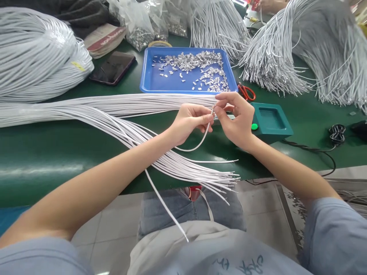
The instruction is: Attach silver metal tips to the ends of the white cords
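Note:
My left hand (190, 122) pinches a single white cord (200, 141) that loops down below my fingers. My right hand (236, 118) meets it at the cord's tip, fingers closed on the end and what looks like a small metal clip. Both hands hover over the green table (57, 152), just in front of a blue tray (151, 82) scattered with several small metal clips (200, 67). A long bundle of white cords (114, 114) lies across the table under my left forearm, its ends fanning past the front edge.
A teal machine (271, 122) with a green button (254, 126) sits right of my hands, red scissors (247, 92) behind it. A phone (113, 67), bags of clips (140, 26) and big heaps of white cords (301, 49) fill the back. Another person's hand (268, 4) shows far right.

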Demonstrator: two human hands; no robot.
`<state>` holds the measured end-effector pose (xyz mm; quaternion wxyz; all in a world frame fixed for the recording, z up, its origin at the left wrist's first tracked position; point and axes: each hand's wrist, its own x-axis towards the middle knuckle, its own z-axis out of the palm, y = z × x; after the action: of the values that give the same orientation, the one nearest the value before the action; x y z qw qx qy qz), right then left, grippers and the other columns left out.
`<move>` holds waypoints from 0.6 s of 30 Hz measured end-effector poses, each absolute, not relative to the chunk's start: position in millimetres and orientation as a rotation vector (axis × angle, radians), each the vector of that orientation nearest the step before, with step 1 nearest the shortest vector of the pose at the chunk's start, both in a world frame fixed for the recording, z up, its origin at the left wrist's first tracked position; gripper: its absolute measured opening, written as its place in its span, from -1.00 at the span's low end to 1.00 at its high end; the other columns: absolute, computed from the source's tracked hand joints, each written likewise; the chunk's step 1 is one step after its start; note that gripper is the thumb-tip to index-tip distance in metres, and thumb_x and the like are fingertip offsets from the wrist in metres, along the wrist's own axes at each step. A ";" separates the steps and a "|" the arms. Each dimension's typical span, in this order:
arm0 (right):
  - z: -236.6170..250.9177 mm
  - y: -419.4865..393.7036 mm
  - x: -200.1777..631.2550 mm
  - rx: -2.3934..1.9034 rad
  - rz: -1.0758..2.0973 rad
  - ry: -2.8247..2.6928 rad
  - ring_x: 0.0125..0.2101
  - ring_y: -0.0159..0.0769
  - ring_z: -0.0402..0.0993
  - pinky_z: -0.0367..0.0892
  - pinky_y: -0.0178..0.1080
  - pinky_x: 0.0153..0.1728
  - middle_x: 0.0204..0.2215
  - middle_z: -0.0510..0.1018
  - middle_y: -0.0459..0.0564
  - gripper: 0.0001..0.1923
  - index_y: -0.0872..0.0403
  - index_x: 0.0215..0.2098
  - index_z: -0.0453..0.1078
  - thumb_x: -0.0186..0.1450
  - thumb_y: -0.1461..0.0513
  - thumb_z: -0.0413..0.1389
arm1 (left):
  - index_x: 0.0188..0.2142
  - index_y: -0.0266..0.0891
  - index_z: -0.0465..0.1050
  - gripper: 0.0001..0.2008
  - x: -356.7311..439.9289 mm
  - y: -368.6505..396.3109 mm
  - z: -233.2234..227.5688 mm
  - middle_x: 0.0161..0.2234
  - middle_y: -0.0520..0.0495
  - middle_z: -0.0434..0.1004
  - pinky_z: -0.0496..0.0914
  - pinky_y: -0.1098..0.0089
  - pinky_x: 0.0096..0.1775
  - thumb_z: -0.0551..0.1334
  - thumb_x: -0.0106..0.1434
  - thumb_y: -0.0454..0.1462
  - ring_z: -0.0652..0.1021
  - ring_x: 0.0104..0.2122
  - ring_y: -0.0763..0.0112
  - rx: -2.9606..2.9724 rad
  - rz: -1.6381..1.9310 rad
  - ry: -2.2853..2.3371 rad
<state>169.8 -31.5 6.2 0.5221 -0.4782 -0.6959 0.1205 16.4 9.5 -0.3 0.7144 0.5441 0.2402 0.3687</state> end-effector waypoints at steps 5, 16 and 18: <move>13.8 -33.8 168.2 -1.133 0.428 -1.608 -0.34 -0.38 0.39 0.35 -0.25 -0.37 -0.40 0.37 -0.11 -0.92 -0.02 -0.25 0.28 0.28 0.29 0.06 | -0.44 -0.33 0.49 -0.64 15.9 4.2 6.6 -0.54 0.04 0.47 0.36 0.50 -0.56 0.45 0.04 -0.06 0.50 -0.64 0.54 1.289 0.749 0.482; 38.1 -34.3 167.3 -0.898 1.795 -0.931 -0.65 -0.64 -0.07 -0.12 -0.47 -0.66 -0.55 0.25 -0.26 -0.71 0.04 -0.41 0.11 0.06 0.37 0.17 | -0.41 -0.21 0.53 -0.81 -4.0 29.4 9.5 -0.46 -0.02 0.52 0.32 0.40 -0.37 0.15 0.28 -0.31 0.45 -0.44 0.46 2.641 1.348 0.550; 37.0 -33.7 166.4 -0.947 1.587 -1.031 -0.64 -0.60 0.01 -0.03 -0.43 -0.65 -0.53 0.29 -0.23 -0.82 0.04 -0.35 0.18 0.14 0.34 0.11 | -0.43 -0.24 0.53 -0.83 1.6 18.4 17.3 -0.49 -0.02 0.51 0.32 0.42 -0.39 0.18 0.23 -0.32 0.42 -0.49 0.49 2.403 1.288 0.719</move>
<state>166.4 -33.7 37.0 0.4905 -0.3900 -0.4245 0.6535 1.6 18.4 17.3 0.1602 0.8412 0.2517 0.4510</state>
